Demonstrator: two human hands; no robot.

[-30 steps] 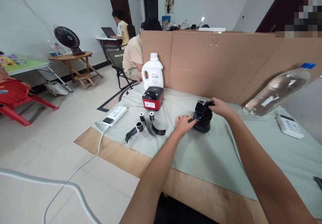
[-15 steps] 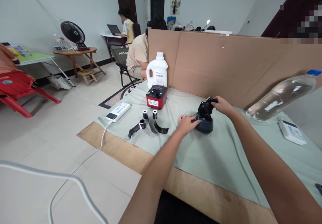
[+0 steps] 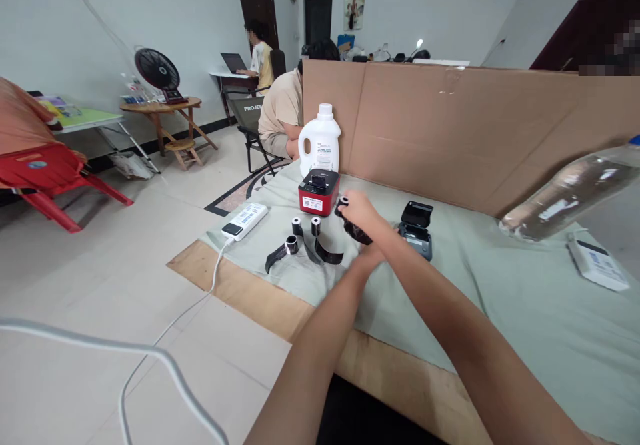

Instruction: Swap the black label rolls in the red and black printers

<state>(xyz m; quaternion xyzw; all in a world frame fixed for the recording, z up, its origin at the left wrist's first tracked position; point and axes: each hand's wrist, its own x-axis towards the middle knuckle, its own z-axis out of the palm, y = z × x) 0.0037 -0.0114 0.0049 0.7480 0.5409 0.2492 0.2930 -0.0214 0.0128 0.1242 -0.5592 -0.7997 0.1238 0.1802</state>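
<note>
My right hand (image 3: 363, 210) is closed on a black ribbon roll (image 3: 356, 231) with a pale core, its loose dark ribbon hanging below the fingers. My left hand (image 3: 374, 256) lies low on the cloth, beside a small dark label printer (image 3: 419, 245). My right forearm crosses over it and hides its fingers, so I cannot tell whether it touches the printer. The printer's lid (image 3: 417, 214) stands up, open. To the left, three more rolls stand together: one at the back (image 3: 297, 225), one beside it (image 3: 316, 225), and one in front (image 3: 291, 244), with dark strips trailing from them.
Behind the rolls stand a red and black printer (image 3: 319, 201) and a white jug (image 3: 325, 141). A white power bank (image 3: 245, 221) with a cable lies left. A cardboard wall (image 3: 425, 125) closes the back. A large water bottle (image 3: 565, 198) leans at right, near another white device (image 3: 597, 261).
My right hand has lifted the ribbon roll out of the dark printer and carried it left, toward the other rolls. My left hand is now largely covered by my right arm.
</note>
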